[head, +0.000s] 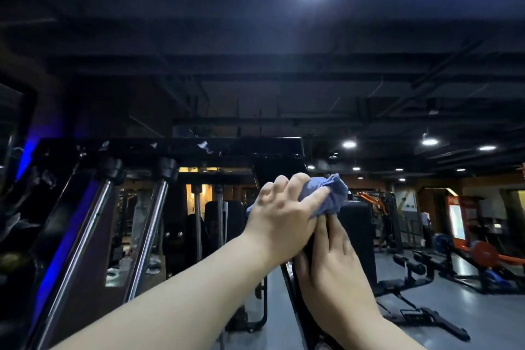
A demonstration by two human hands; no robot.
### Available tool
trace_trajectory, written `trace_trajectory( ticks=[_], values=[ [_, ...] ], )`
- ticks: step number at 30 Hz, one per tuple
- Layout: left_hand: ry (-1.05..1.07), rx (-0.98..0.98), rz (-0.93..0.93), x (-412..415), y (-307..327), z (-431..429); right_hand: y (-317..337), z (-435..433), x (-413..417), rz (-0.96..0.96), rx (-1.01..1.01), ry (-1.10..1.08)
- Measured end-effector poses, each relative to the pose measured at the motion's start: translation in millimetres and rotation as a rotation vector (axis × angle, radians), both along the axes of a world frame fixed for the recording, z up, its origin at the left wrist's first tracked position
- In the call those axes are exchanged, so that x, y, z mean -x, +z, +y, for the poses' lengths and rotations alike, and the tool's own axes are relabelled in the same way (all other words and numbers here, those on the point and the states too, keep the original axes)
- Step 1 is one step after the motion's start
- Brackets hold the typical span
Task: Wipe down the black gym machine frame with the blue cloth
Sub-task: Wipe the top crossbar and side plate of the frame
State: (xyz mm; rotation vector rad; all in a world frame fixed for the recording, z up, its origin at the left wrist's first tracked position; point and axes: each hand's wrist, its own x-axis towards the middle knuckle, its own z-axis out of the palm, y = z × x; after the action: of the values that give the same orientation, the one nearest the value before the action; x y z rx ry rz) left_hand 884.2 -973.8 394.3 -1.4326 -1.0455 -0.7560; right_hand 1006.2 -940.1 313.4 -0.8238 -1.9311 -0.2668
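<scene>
Far left: two steel rods (82,239) run slanted up into the top bar of the frame (170,148). The bar's black paint carries pale smears and glints. I judge this stretch is not yet wiped, though glare may account for some of the marks.

Centre: the left hand (281,216) reaches across from the lower left and grips the cloth (332,193). The fingers curl over the top of the bunched blue fabric, and one digit lies straight along its side. The cloth sits high on the post (294,310), just below the right end of the top bar. Bunching it gives a thick pad for pressing on a narrow face. The hand hides the contact itself, so I cannot confirm that the fabric touches metal.

Just right and lower: the right hand (332,264) wraps the same post beneath the cloth, fingers pointing upward and touching the fabric's lower edge. I read this as a brace that steadies the reach while the other hand scrubs overhead. It may also be gathering loose fabric.

Right side: benches (412,267) stand on the grey floor well apart from the work and play no part in it.

Assessment: wiping is under way at the post's upper end. The top bar and the left members are outstanding.
</scene>
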Motion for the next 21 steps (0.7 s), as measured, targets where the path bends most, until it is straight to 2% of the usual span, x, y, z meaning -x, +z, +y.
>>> trace_trajectory(
  ticks=[3,7,11,12,15,17,21],
  values=[
    [0.018,-0.059,-0.131,15,39,7,27,-1,10,-0.031,0.037,0.009],
    [0.109,-0.09,-0.269,42,92,9,70,1,21,-0.074,-0.07,0.013],
    [0.048,-0.148,-0.683,46,117,14,104,12,31,-0.055,-0.094,0.049],
    [0.025,-0.133,-0.677,38,116,16,111,16,34,-0.039,-0.096,0.046],
    [-0.05,-0.107,-0.437,31,101,18,134,26,47,0.038,-0.142,0.034],
    [-0.081,-0.079,-0.403,48,103,12,145,29,61,0.038,-0.186,0.034],
    [0.016,-0.186,-0.305,85,102,1,149,26,81,-0.009,-0.243,-0.054]
  ],
)
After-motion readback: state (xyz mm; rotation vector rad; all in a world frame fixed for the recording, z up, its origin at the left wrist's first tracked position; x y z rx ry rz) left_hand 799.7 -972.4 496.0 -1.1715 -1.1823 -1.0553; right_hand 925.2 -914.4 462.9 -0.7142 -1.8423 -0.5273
